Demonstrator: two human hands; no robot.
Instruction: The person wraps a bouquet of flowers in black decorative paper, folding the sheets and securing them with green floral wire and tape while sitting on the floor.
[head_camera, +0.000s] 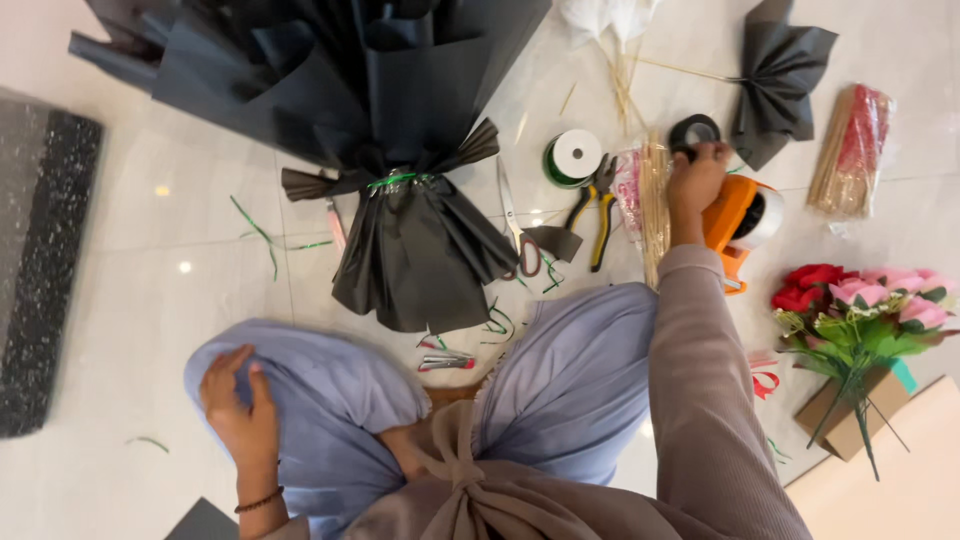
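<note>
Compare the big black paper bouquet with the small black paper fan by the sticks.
The bouquet is far larger than the fan. The bouquet is many folded sheets tied at the waist with green wire; the fan is a single pleated piece on a thin stick. The bouquet lies before the knees; the fan lies beyond the right hand. Both are dark pleated paper.

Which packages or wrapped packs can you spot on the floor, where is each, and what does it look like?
Clear pack of wooden sticks: left of the right hand, long, pale tan with pink.
Clear pack of sticks: far right, oblong, tan with a red strip.
Cardboard box: lower right under the artificial flowers, brown.
</note>
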